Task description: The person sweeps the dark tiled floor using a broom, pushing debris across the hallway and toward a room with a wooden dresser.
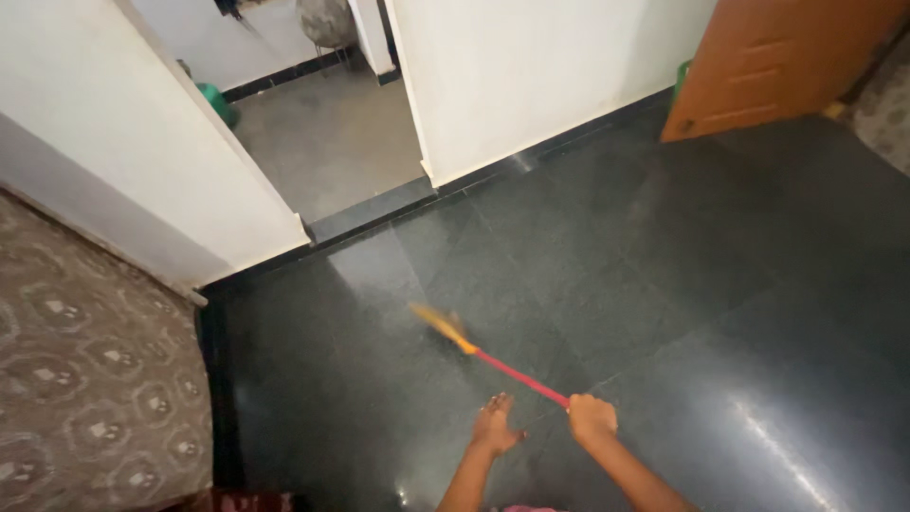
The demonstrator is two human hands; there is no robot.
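Observation:
My right hand [591, 418] grips the near end of a red-handled broom [517, 375], whose yellow-orange bristles [438, 324] are blurred low over the dark tiled floor [664, 275]. The broom points up and to the left from the hand. Just left of it, my left hand [496, 427] hovers with fingers spread, holding nothing and not touching the handle.
White walls frame a doorway [332, 142] ahead into a grey-floored room with a green object [220, 102]. An orange-brown door [768, 66] stands open at top right. A patterned brown surface [85, 370] fills the left side beside the floor.

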